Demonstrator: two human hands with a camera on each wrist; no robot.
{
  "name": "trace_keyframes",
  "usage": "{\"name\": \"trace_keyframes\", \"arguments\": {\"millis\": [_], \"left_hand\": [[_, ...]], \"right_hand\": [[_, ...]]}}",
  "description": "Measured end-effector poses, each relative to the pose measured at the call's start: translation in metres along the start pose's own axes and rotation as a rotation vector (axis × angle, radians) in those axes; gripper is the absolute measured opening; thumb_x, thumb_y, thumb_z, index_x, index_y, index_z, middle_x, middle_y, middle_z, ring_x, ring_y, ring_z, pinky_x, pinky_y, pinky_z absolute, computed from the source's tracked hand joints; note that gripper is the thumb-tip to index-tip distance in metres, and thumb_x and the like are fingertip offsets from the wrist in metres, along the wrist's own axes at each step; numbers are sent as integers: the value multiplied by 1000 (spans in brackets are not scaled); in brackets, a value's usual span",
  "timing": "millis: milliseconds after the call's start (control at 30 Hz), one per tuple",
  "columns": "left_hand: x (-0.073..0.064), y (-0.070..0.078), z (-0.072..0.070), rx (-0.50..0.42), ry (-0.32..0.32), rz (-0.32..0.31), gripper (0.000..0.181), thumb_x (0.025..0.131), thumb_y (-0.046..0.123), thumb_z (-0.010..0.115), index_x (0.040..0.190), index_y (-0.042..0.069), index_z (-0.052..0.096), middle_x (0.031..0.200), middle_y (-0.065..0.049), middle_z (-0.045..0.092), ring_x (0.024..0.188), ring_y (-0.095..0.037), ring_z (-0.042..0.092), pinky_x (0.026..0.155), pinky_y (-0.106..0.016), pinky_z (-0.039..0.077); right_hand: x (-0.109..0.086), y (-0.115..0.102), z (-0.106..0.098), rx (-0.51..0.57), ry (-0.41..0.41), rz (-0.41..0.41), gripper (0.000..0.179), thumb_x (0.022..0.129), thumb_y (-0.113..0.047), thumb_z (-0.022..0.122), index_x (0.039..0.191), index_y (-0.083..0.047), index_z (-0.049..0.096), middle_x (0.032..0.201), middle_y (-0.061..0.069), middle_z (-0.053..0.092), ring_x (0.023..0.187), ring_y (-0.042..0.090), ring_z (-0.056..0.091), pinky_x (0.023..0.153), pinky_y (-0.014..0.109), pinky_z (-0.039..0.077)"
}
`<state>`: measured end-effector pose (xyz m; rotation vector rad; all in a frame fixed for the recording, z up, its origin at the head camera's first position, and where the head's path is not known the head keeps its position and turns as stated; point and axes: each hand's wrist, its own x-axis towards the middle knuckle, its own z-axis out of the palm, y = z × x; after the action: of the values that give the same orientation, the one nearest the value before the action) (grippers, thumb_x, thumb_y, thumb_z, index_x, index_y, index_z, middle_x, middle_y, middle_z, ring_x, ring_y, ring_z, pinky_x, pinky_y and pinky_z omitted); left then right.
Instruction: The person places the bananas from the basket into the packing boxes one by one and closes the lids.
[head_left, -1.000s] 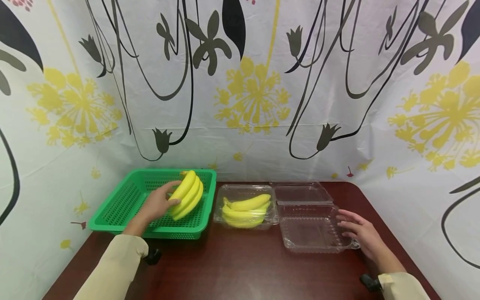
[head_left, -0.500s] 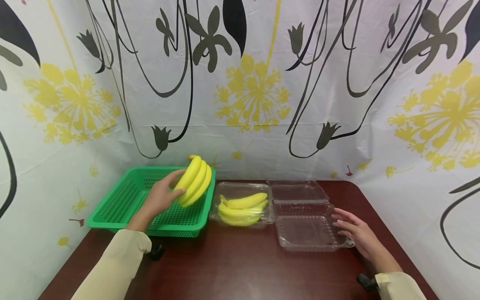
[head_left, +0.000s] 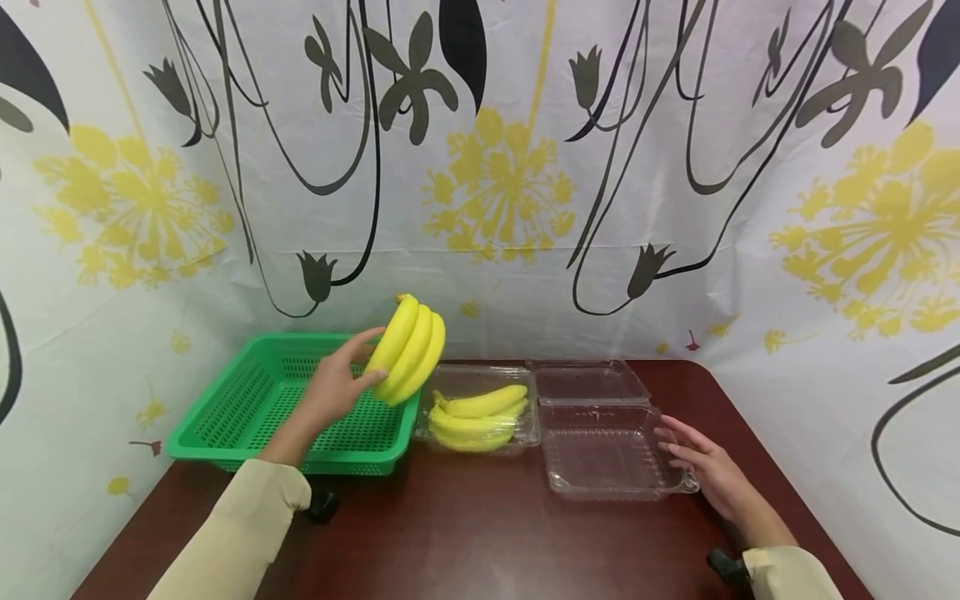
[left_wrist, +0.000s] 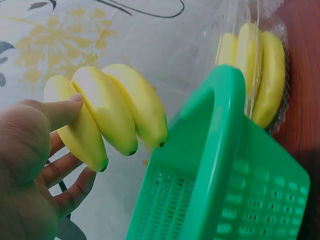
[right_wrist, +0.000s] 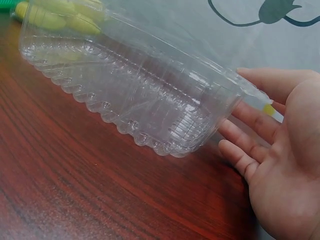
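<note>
My left hand holds a bunch of three yellow bananas above the right side of a green plastic basket. In the left wrist view, the thumb presses on the nearest banana and the other fingers are behind the bunch. At the right, an open clear plastic clamshell box lies with its lid folded back. My right hand rests at its right edge, fingers loosely extended; in the right wrist view, fingertips are at the box's rim and outer wall.
Between the basket and the open box sits another clear box, its cover over more bananas. Everything stands on a dark red-brown table. A patterned cloth hangs along the back and sides.
My left hand has lifted the bananas up from inside the basket and carried them right, toward the covered box. My right hand stays at the open box's edge.
</note>
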<state>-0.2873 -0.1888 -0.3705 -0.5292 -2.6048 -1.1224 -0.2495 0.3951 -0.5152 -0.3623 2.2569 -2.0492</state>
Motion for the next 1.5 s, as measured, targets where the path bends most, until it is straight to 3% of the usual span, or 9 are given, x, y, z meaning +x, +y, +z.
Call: {"name": "trace_keyframes", "arguments": {"millis": [367, 667, 933, 1233, 1500], "left_hand": [[3, 24, 18, -107, -3, 44, 67, 91, 19, 70, 150, 24, 38, 127, -11, 62, 105, -26, 60, 75, -42, 55], [-2, 31, 47, -141, -22, 86, 69, 91, 17, 71, 151, 21, 37, 127, -12, 62, 105, -26, 61, 70, -34, 55], [-10, 34, 67, -184, -38, 108, 70, 91, 15, 70, 151, 22, 36, 127, -10, 62, 104, -24, 61, 68, -31, 55], [-10, 43, 86, -263, -42, 107, 71, 91, 13, 70, 151, 25, 35, 130, -6, 60, 104, -20, 61, 71, -34, 55], [-7, 52, 111, -305, -68, 99, 71, 90, 13, 71, 151, 24, 36, 128, -6, 61, 106, -19, 61, 73, -32, 55]], "right_hand": [[-1, -1, 1, -49, 11, 11, 54, 105, -17, 45, 153, -3, 26, 136, 0, 53, 116, 7, 52, 86, 24, 48], [-2, 0, 3, -57, 42, 37, 54, 104, -17, 46, 153, -4, 26, 133, -6, 55, 115, 5, 52, 86, 24, 47], [-2, 0, 6, -48, 55, 32, 54, 104, -17, 48, 152, -4, 28, 133, -5, 56, 116, 5, 52, 87, 24, 47], [-2, -1, 9, -57, 74, 42, 55, 103, -18, 49, 152, -3, 29, 130, -8, 57, 115, 4, 52, 86, 23, 47], [-3, -2, 9, -42, 27, -8, 55, 104, -17, 48, 152, -1, 26, 131, -11, 56, 115, 2, 52, 86, 22, 46]]}}
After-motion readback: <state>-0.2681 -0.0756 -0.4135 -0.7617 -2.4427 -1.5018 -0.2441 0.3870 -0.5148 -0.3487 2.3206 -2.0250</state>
